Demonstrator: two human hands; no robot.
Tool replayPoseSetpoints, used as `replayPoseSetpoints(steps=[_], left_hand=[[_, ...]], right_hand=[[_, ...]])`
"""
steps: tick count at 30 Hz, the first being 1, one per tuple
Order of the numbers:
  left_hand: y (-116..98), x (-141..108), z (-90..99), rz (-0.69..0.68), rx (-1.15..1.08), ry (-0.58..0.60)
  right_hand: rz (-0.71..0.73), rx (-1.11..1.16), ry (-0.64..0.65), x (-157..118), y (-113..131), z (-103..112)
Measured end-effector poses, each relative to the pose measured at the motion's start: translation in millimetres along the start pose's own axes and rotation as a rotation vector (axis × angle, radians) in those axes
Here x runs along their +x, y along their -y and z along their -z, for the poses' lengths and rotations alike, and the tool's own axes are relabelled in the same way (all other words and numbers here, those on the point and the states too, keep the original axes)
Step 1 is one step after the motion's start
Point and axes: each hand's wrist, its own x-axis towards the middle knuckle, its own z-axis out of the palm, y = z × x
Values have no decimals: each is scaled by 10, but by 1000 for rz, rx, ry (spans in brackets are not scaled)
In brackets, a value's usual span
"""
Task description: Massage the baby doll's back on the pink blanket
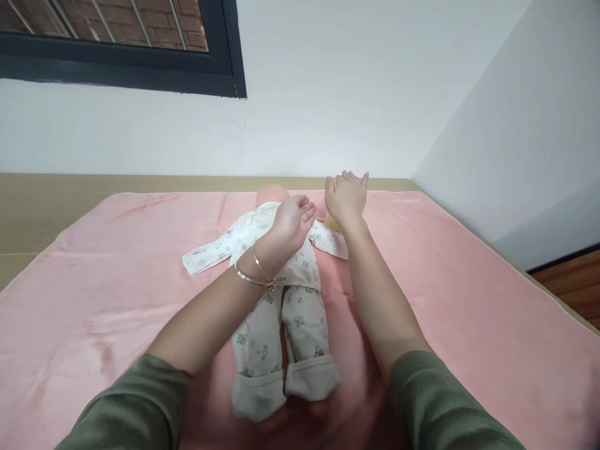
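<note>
A baby doll lies on its back, its head (272, 193) away from me, in a white printed top (300, 265) and trousers (302, 322) with turned-up cuffs. My left hand (295, 220) is above its chest, palm up, fingers stretched out and nothing in it. To its right, my right hand (346, 197) is raised with its back towards me and fingers bent. A small yellow object (332, 223) shows beneath its palm, near the doll's sleeve (328, 240); the hand seems closed on it, though the fingertips are mostly hidden. My two hands are apart.
A pink cloth (145, 262) is spread under the doll on a light wooden surface (56, 194). Behind it rises a white wall (328, 87) with a dark-framed window (220, 44) at the upper left. Another wall (529, 137) bounds the right side, above brown wood (574, 284).
</note>
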Motion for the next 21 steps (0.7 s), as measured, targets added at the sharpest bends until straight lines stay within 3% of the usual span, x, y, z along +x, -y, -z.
replayPoseSetpoints(steps=[4,8,15,21], left_hand=[[-69,-305,228,-89,-79,-24],[-128,-516,325,-195,-140,42],[-269,-801,370,-150,-264,110],[-279,-763,437,-108,-251,95]], right_hand=[[-45,-71,18,1,71,-12],[-106,-140,69,-13,140,13],[-143,-213,127,-31,217,19],[-153,-228,207,-41,223,73]])
